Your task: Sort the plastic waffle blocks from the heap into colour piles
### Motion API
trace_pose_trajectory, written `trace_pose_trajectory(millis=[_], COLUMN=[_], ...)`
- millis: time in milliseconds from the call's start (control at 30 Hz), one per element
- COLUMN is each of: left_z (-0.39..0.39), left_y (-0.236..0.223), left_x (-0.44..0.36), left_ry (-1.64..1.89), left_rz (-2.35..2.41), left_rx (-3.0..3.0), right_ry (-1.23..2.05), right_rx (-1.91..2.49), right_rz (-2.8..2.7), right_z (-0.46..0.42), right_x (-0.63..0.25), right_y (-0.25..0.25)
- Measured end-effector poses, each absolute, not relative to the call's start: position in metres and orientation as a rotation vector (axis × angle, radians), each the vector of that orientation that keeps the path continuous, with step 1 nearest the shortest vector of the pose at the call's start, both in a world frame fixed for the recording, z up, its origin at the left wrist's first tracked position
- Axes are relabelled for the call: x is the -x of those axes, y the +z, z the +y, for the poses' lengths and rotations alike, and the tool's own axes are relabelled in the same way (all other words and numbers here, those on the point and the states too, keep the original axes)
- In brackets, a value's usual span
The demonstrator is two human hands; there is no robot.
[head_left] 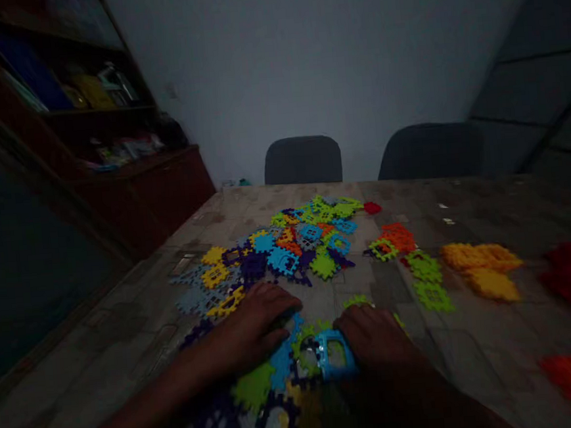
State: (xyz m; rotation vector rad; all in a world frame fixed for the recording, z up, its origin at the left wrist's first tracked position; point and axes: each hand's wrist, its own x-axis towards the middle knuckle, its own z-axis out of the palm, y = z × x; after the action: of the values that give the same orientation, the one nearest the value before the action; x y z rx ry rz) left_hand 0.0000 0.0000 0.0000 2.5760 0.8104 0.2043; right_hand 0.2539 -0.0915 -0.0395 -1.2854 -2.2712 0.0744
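My right hand (377,335) is at the right edge of the blue window piece (326,369); whether its grip pinches, I cannot tell. Left of that piece, my left hand (261,311) has thumb and fingers apart over flat blue pieces (280,361). Sliding the window piece would, I judge, call for clearing adjoining green teeth. The desk's (141,337) left edge lies well apart.

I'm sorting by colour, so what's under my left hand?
Blue pieces show at the thumb side of your left hand. Whatever lies directly beneath the palm is covered and can't be seen.
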Motion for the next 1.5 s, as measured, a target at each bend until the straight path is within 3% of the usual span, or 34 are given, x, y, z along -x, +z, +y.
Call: trace_pose_trajectory(millis=[333,833,1033,1133,1333,1500], left_z=[-0.005,-0.007,-0.021,-0.019,-0.003,-0.001], left_y=[-0.004,-0.003,0.005,0.003,-0.017,-0.019], left_x=[0.002,-0.008,-0.017,-0.012,0.008,0.002], left_ry=[0.178,0.753,0.916,0.845,0.344,0.323], left_rz=[0.944,0.667,0.52,0.744,1.011,1.008], left_rx=[-2.589,-2.464,-2.589,-2.628,-2.661,-2.596], right_ry=[0.125,0.254,0.353,0.35,0.271,0.095], right_rx=[1.286,1.377,1.617,1.604,1.388,1.392], right_rz=[-2.347,-2.387,-2.422,-2.421,-2.433,-2.411], right_z=[-0.092,-0.093,-0.081,-0.083,-0.093,-0.092], right_x=[-0.265,-0.27,-0.278,-0.277,-0.267,-0.262], right_y=[-0.032,-0.016,-0.004,-0.004,-0.019,-0.036])
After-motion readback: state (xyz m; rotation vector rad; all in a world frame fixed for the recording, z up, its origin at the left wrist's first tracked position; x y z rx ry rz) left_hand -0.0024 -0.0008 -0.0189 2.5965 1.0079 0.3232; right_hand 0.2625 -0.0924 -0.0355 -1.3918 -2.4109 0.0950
